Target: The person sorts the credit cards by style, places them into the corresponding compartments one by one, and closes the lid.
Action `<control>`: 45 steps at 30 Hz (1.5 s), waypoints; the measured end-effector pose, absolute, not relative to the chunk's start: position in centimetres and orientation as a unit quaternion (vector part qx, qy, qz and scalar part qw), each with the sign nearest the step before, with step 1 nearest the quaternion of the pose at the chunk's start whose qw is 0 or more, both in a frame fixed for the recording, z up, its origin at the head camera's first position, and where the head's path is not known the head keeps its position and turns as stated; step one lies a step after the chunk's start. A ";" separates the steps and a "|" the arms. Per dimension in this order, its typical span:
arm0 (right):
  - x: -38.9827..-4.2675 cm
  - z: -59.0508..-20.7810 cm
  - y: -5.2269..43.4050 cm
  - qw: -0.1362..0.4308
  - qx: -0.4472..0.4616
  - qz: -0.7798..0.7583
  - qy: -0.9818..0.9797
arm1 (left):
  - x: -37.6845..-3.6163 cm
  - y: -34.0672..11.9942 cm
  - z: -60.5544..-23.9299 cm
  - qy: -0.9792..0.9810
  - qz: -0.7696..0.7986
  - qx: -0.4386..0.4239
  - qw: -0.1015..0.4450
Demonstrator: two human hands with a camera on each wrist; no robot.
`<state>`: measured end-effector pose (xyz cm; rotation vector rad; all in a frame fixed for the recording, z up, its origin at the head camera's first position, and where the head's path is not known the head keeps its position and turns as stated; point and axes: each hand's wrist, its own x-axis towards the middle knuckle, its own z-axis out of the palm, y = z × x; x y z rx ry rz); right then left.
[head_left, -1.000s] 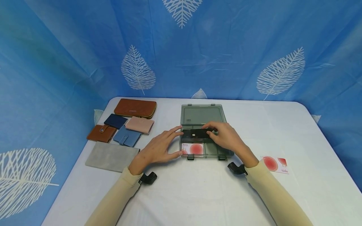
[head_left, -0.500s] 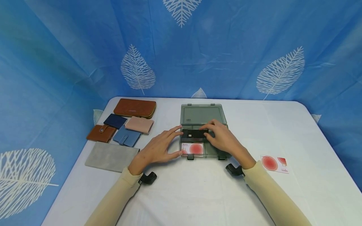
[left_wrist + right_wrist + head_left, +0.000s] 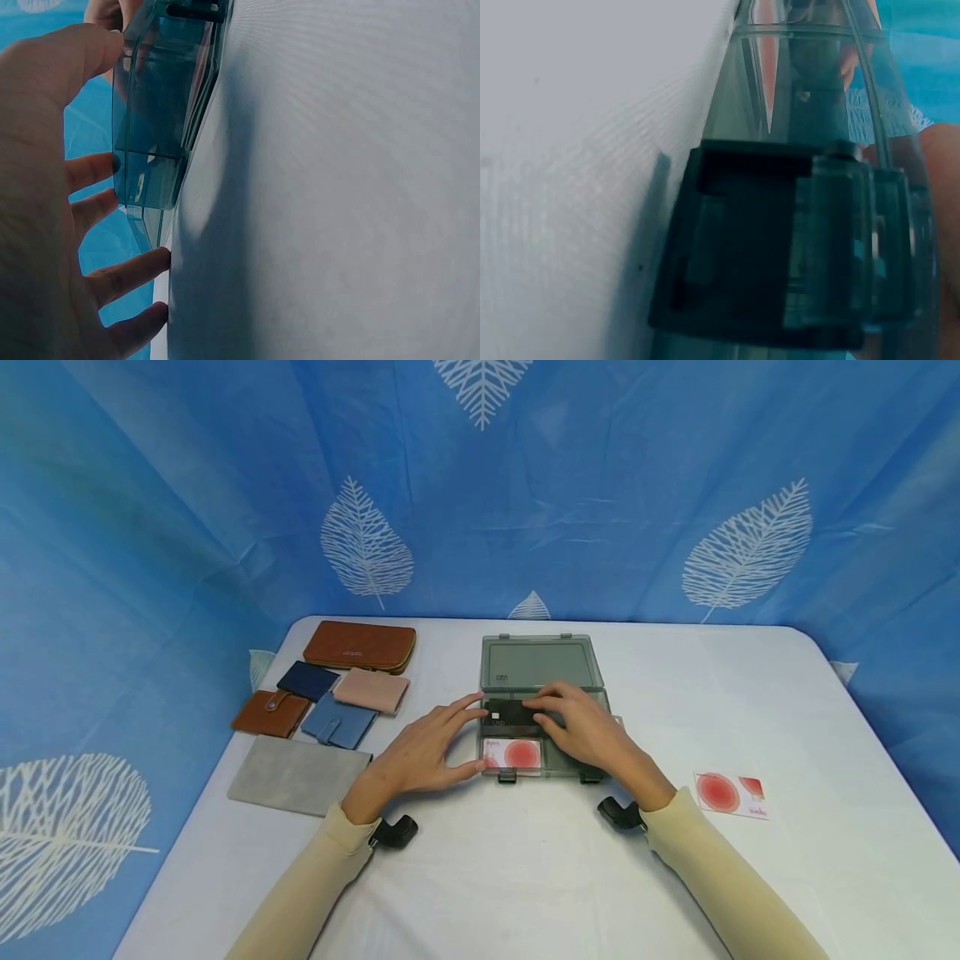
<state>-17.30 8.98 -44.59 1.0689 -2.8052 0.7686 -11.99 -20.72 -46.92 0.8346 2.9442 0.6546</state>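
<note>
In the head view, an organizer box [image 3: 542,662] of translucent grey-green plastic lies unfolded on the table, its lid laid back. My right hand [image 3: 585,724] reaches over the box and pinches the right end of a black VIP card [image 3: 510,712] with thumb and forefinger. That card lies level in the left middle compartment. Nearer me, a white and red card [image 3: 512,753] occupies the front left compartment. Straight fingers of my left hand [image 3: 422,762] touch the box's left side; in the left wrist view its thumb [image 3: 97,46] rests at the box edge.
Several wallets are grouped on the left: a brown zip wallet [image 3: 358,646], a navy one [image 3: 307,679], a pink one [image 3: 371,690], a blue one [image 3: 339,722], a brown snap one [image 3: 270,713] and a grey pouch [image 3: 298,775]. Another red and white card [image 3: 731,795] lies right.
My right hand has carried the black card left and lowered it into the middle compartment, above the one with the red and white card. The left hand has stayed put.
</note>
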 end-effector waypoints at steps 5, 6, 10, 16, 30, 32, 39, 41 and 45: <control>-17.3 -44.8 8.9 0.012 0.341 0.243 -0.908 | -12.0 -20.6 -46.9 0.941 0.209 0.265 0.008; -17.3 -44.9 8.9 0.009 0.341 0.242 -0.908 | -12.0 -20.6 -46.9 0.941 0.211 0.266 0.007; -17.3 -45.0 8.9 -0.005 0.346 0.239 -0.907 | -12.1 -20.5 -46.9 0.939 0.211 0.271 0.004; -17.4 -45.1 8.9 -0.025 0.347 0.237 -0.907 | -12.1 -20.6 -47.0 0.939 0.209 0.274 -0.004; -17.5 -44.3 9.4 -0.038 0.339 0.267 -0.901 | -12.2 -20.5 -47.1 0.940 0.208 0.269 0.001; -17.6 -44.1 9.7 -0.035 0.340 0.275 -0.899 | -12.2 -20.5 -47.1 0.941 0.207 0.268 0.001; -17.7 -43.9 10.9 -0.024 0.335 0.290 -0.896 | -12.0 -20.5 -47.2 0.939 0.209 0.272 -0.009; -17.7 -43.8 11.4 -0.021 0.336 0.292 -0.895 | -12.0 -20.5 -47.2 0.939 0.210 0.272 -0.011; -17.7 -43.6 12.5 -0.020 0.334 0.301 -0.893 | -12.0 -20.5 -47.2 0.939 0.210 0.272 -0.008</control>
